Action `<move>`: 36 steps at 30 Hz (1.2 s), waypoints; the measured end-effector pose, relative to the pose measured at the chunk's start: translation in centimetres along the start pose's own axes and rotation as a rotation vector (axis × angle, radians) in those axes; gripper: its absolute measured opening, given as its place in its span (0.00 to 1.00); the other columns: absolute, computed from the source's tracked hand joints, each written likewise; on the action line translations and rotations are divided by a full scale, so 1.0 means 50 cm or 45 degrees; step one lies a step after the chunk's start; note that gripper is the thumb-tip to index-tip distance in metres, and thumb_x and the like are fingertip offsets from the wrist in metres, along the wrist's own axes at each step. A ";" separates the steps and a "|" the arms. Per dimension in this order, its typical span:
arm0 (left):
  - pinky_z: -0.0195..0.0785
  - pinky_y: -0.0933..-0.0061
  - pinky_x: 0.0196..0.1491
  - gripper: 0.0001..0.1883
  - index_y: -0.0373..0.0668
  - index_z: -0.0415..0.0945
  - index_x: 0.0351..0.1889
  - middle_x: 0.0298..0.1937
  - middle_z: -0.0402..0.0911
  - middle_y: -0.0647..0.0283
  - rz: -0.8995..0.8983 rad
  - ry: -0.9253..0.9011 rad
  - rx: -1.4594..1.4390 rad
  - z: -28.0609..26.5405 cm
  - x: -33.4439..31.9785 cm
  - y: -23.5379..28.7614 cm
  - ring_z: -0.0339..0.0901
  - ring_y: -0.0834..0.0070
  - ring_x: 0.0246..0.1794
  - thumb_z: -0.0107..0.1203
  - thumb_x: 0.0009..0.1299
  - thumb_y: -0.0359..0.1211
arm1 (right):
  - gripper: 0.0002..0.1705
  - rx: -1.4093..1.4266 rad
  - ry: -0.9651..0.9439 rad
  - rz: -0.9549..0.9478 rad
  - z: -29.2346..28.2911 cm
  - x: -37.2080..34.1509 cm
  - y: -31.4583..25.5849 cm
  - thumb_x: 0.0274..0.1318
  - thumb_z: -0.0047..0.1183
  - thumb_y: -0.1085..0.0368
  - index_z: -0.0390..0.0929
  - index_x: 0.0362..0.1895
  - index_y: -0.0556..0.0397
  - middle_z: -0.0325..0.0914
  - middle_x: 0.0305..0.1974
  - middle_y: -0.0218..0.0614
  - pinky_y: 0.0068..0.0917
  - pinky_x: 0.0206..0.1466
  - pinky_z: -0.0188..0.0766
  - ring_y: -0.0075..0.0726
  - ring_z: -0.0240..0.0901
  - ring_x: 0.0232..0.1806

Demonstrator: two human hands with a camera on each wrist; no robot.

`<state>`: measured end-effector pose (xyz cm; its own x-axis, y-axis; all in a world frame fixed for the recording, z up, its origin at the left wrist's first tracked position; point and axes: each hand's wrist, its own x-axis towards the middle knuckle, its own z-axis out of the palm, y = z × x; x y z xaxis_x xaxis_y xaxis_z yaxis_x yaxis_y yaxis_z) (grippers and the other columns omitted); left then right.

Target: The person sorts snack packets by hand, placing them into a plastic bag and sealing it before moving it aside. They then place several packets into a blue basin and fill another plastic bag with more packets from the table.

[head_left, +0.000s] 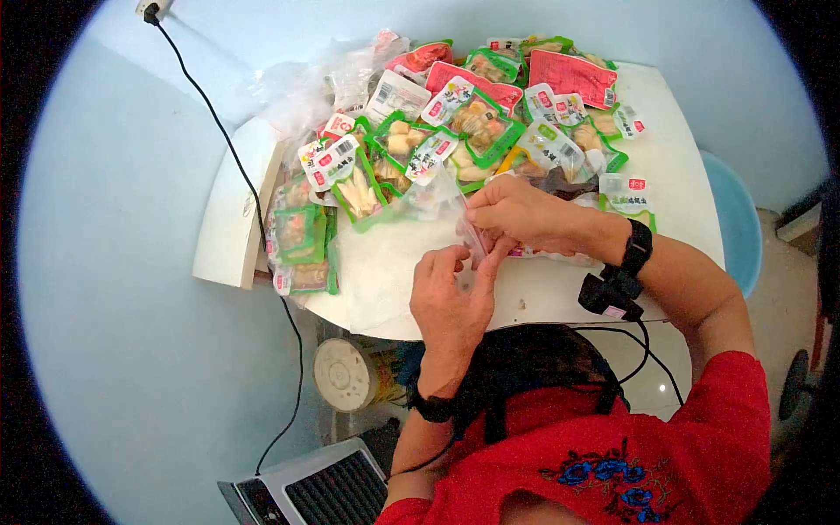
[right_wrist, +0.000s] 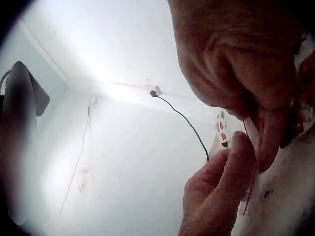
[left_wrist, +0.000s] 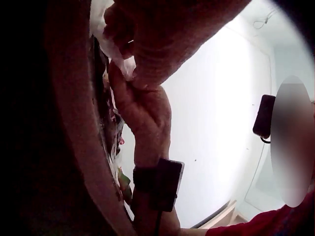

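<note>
Plastic bag (head_left: 473,238), clear, one; visible edge slanting away (far end leftward). Pinched by two: left hand (head_left: 451,302) and right hand (head_left: 525,210). Packets (head_left: 484,125) beyond: over ten.

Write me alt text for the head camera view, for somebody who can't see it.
A person's left hand and right hand hold a clear plastic bag between them over a white table, seen from above. Beyond the hands lies a heap of sealed food packets, many with green edges. The person wears a red top with blue flowers.
</note>
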<state>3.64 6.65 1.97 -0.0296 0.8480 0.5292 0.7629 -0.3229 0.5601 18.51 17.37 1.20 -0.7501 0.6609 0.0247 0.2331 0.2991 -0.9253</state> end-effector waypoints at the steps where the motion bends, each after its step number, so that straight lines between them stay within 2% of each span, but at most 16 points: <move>1: 0.68 0.69 0.31 0.10 0.37 0.77 0.33 0.29 0.77 0.59 0.000 0.026 0.005 0.006 0.001 0.002 0.74 0.68 0.26 0.66 0.61 0.31 | 0.12 0.008 -0.003 -0.017 0.002 0.002 0.010 0.62 0.43 0.69 0.76 0.29 0.61 0.76 0.26 0.35 0.25 0.27 0.79 0.28 0.79 0.27; 2: 0.68 0.69 0.31 0.09 0.37 0.77 0.33 0.29 0.77 0.59 -0.001 0.052 0.011 0.011 0.002 0.003 0.74 0.67 0.26 0.66 0.61 0.31 | 0.12 0.016 -0.005 -0.033 0.004 0.003 0.018 0.62 0.43 0.69 0.76 0.29 0.61 0.76 0.26 0.35 0.26 0.28 0.79 0.28 0.79 0.28; 4: 0.68 0.70 0.31 0.08 0.36 0.77 0.33 0.29 0.77 0.59 -0.001 0.081 0.009 0.012 0.004 0.000 0.74 0.68 0.26 0.64 0.62 0.29 | 0.12 0.504 0.028 0.255 0.012 -0.001 -0.009 0.62 0.43 0.69 0.76 0.30 0.62 0.76 0.26 0.35 0.27 0.29 0.80 0.29 0.79 0.29; 6: 0.67 0.71 0.31 0.06 0.37 0.77 0.32 0.28 0.77 0.59 0.001 0.090 -0.009 0.010 0.005 -0.008 0.73 0.69 0.26 0.63 0.62 0.27 | 0.12 0.402 0.014 0.097 0.020 0.004 0.001 0.62 0.43 0.70 0.77 0.31 0.63 0.77 0.27 0.36 0.29 0.29 0.81 0.30 0.80 0.29; 8: 0.67 0.73 0.30 0.04 0.37 0.76 0.32 0.28 0.77 0.61 -0.069 0.118 -0.095 0.004 0.007 -0.002 0.73 0.71 0.25 0.61 0.63 0.26 | 0.12 0.477 0.042 0.166 0.022 0.003 -0.001 0.62 0.43 0.69 0.77 0.32 0.64 0.77 0.27 0.38 0.30 0.30 0.82 0.32 0.80 0.28; 10: 0.66 0.75 0.29 0.03 0.38 0.76 0.31 0.27 0.77 0.62 -0.121 0.167 -0.129 -0.004 0.008 0.002 0.72 0.73 0.24 0.60 0.63 0.25 | 0.12 0.731 0.117 0.462 0.015 -0.007 -0.053 0.62 0.43 0.69 0.77 0.33 0.65 0.78 0.27 0.41 0.31 0.29 0.82 0.34 0.81 0.28; 13: 0.65 0.75 0.28 0.04 0.38 0.76 0.32 0.27 0.76 0.62 -0.110 0.297 -0.019 -0.032 0.009 0.007 0.72 0.73 0.23 0.59 0.62 0.23 | 0.12 0.478 0.115 0.497 0.014 -0.013 -0.071 0.62 0.45 0.68 0.76 0.36 0.67 0.79 0.27 0.43 0.30 0.28 0.82 0.35 0.81 0.27; 16: 0.65 0.71 0.25 0.07 0.38 0.75 0.35 0.27 0.75 0.60 0.028 0.469 0.216 -0.057 0.014 0.010 0.72 0.69 0.22 0.59 0.60 0.21 | 0.09 -0.030 0.146 0.362 0.025 -0.015 -0.073 0.59 0.49 0.69 0.75 0.36 0.65 0.78 0.26 0.43 0.33 0.27 0.79 0.39 0.82 0.27; 19: 0.65 0.69 0.24 0.09 0.38 0.77 0.39 0.27 0.76 0.60 0.027 0.451 0.202 -0.055 0.014 0.006 0.72 0.68 0.22 0.58 0.61 0.21 | 0.06 -0.365 0.540 -0.053 0.052 -0.031 -0.083 0.54 0.55 0.71 0.74 0.33 0.62 0.76 0.23 0.43 0.38 0.29 0.75 0.44 0.80 0.26; 22: 0.68 0.75 0.25 0.08 0.38 0.78 0.42 0.24 0.77 0.61 0.031 0.380 0.262 -0.054 0.008 0.002 0.72 0.77 0.19 0.57 0.65 0.23 | 0.07 -0.497 0.692 -0.162 0.046 -0.038 -0.119 0.48 0.60 0.71 0.74 0.30 0.57 0.75 0.25 0.41 0.39 0.34 0.71 0.48 0.77 0.29; 24: 0.67 0.75 0.25 0.09 0.38 0.79 0.43 0.25 0.77 0.60 0.066 0.323 0.293 -0.060 0.006 0.010 0.72 0.76 0.19 0.57 0.65 0.22 | 0.09 -0.640 0.751 -0.510 0.041 -0.031 -0.107 0.45 0.62 0.71 0.74 0.30 0.55 0.75 0.27 0.39 0.39 0.36 0.71 0.46 0.76 0.32; 25: 0.67 0.75 0.25 0.09 0.38 0.79 0.43 0.25 0.77 0.60 0.084 0.297 0.309 -0.063 0.006 0.013 0.72 0.76 0.19 0.56 0.65 0.22 | 0.09 -0.709 0.776 -0.689 0.039 -0.027 -0.100 0.44 0.62 0.70 0.74 0.30 0.54 0.76 0.29 0.37 0.38 0.37 0.71 0.45 0.75 0.33; 28: 0.67 0.75 0.24 0.10 0.37 0.79 0.43 0.25 0.76 0.59 0.147 0.321 0.302 -0.059 0.006 0.011 0.72 0.74 0.19 0.56 0.64 0.21 | 0.10 -0.748 0.517 -0.852 0.047 -0.019 -0.081 0.42 0.61 0.71 0.78 0.33 0.53 0.78 0.35 0.36 0.40 0.39 0.71 0.45 0.76 0.37; 31: 0.66 0.75 0.23 0.11 0.36 0.79 0.43 0.25 0.76 0.60 0.250 0.446 0.336 -0.060 0.001 0.006 0.71 0.73 0.18 0.56 0.63 0.20 | 0.14 -0.958 0.333 -0.593 0.048 -0.024 -0.057 0.44 0.59 0.72 0.80 0.40 0.52 0.79 0.37 0.36 0.42 0.40 0.71 0.45 0.77 0.38; 34: 0.68 0.72 0.27 0.12 0.37 0.78 0.43 0.27 0.76 0.59 0.157 0.435 0.308 -0.051 -0.007 0.015 0.72 0.70 0.22 0.57 0.61 0.20 | 0.23 -1.002 0.215 -0.516 0.049 -0.021 -0.052 0.47 0.56 0.71 0.77 0.52 0.52 0.80 0.38 0.36 0.42 0.41 0.71 0.44 0.78 0.39; 36: 0.70 0.67 0.34 0.12 0.38 0.77 0.42 0.33 0.77 0.55 0.203 0.416 0.245 -0.045 -0.013 0.015 0.75 0.65 0.30 0.58 0.59 0.21 | 0.28 -0.996 0.230 -0.553 0.049 -0.022 -0.052 0.47 0.55 0.71 0.74 0.58 0.50 0.80 0.37 0.37 0.42 0.39 0.72 0.45 0.78 0.38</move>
<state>2.75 4.89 3.46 -0.0813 0.6054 0.7917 0.8805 -0.3286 0.3416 17.22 14.16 2.63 -0.7769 0.4593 0.4307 0.3556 0.8845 -0.3019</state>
